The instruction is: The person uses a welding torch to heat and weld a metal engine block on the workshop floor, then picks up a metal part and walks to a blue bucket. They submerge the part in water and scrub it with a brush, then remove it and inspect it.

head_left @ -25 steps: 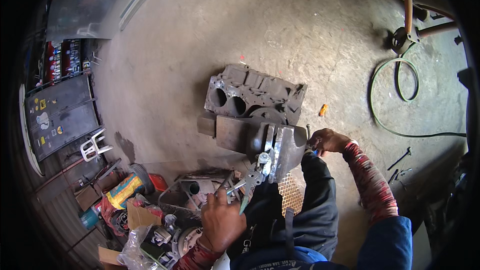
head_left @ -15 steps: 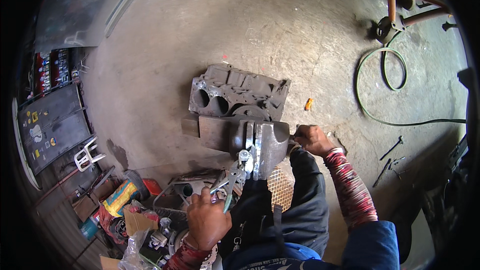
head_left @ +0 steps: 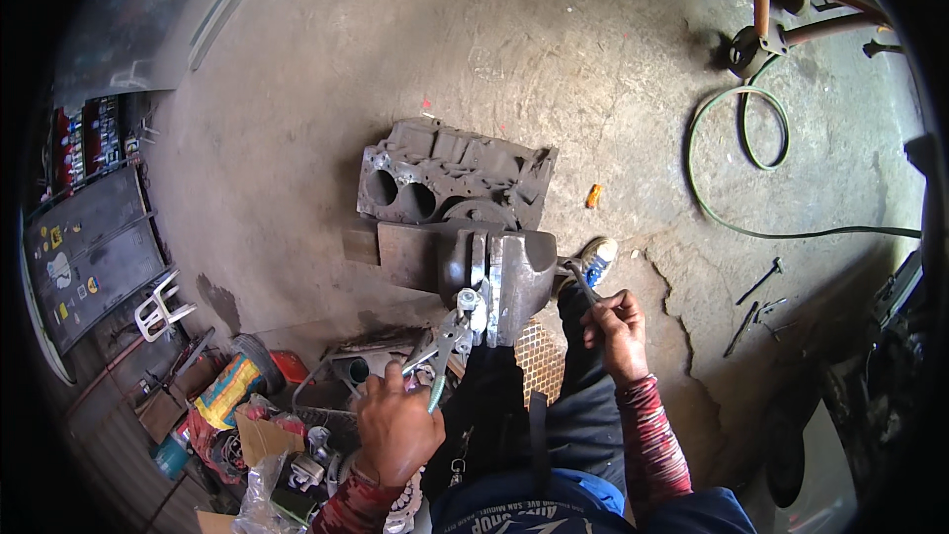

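A heavy steel bench vise (head_left: 524,272) stands in front of me. My left hand (head_left: 398,422) is closed around the handles of a pair of pliers (head_left: 447,341), one handle with a green grip. The pliers' head reaches up to a small light metal part (head_left: 468,301) at the left side of the vise jaws; whether the jaws clamp that part I cannot tell. On the right, my right hand (head_left: 619,331) is closed on the end of the vise's handle bar (head_left: 581,283), which slants from the vise toward me.
Behind the vise sits a bare engine block (head_left: 460,173) on the floor. Car parts and a cardboard box (head_left: 265,438) crowd the lower left. A green hose (head_left: 697,173) coils at the right, near a hammer (head_left: 761,280). My shoe (head_left: 599,259) stands beside the vise.
My right hand has come nearer to me, and the handle bar now slants toward me. A shoe now shows beside the vise. The left hand still holds the pliers.
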### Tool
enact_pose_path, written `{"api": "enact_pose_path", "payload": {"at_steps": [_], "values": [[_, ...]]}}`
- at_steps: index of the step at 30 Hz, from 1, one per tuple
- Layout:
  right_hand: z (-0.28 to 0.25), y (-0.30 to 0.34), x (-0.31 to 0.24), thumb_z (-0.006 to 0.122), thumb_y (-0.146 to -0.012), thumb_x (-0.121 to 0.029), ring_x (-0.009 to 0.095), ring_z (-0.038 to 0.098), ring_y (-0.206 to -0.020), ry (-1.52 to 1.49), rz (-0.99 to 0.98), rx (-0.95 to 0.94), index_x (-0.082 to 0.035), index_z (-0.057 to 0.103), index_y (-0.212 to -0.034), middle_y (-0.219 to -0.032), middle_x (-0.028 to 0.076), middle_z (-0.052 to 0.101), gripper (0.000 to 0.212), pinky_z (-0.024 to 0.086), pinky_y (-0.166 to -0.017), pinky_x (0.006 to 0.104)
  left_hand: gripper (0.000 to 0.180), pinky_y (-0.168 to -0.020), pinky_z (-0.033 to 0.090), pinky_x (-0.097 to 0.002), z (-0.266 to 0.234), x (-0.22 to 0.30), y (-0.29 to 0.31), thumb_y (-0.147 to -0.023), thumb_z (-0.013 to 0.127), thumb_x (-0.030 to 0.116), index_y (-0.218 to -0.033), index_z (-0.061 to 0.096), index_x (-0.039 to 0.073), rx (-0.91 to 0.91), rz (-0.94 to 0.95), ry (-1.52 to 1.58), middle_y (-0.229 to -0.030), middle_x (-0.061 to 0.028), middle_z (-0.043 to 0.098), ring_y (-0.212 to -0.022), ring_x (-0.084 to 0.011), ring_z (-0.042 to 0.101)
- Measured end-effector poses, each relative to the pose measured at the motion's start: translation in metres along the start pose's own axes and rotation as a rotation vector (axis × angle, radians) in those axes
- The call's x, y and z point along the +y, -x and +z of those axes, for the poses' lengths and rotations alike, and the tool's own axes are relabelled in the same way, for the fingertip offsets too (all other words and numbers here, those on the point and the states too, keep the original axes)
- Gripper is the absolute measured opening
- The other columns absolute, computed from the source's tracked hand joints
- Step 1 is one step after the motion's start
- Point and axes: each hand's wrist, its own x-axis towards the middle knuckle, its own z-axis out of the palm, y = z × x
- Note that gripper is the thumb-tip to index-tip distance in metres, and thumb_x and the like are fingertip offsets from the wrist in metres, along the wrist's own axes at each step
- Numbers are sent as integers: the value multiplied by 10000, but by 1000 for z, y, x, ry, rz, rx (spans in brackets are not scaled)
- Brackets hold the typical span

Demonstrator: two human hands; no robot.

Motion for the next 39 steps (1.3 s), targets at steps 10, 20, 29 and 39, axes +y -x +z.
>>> {"api": "enact_pose_path", "payload": {"at_steps": [10,20,29,39], "values": [[10,-75,-20,603,-885,-239,235,661,-620,618,513,-438,18,627,-1009,-740,101,662,286,535,-517,351,190,-676,542,-472,-5,-8,-1,-699,713,184,-850,751,74,22,43,4,-1002,-200,580,-875,-388,600],[6,-99,-53,515,-991,-328,317,679,-661,1540,-178,-584,-19,678,-1024,-774,172,695,351,525,-579,430,161,-675,553,-477,3,-15,2,-727,716,195,-832,764,83,62,47,23,-1002,-194,574,-894,-398,599],[-5,-15,215,560,-975,-225,477,635,-810,1042,-241,321,-28,585,-985,-793,270,628,198,500,-719,513,123,-664,525,-458,19,-20,-3,-717,754,175,-830,763,128,90,48,71,-982,-147,555,-837,-366,583],[-83,-59,153,597,-957,-270,188,620,-638,305,245,298,-15,637,-1200,-852,94,662,355,488,-534,323,141,-705,532,-472,-24,-26,48,-714,764,185,-833,747,112,80,99,67,-1018,-171,556,-910,-382,583]]}}
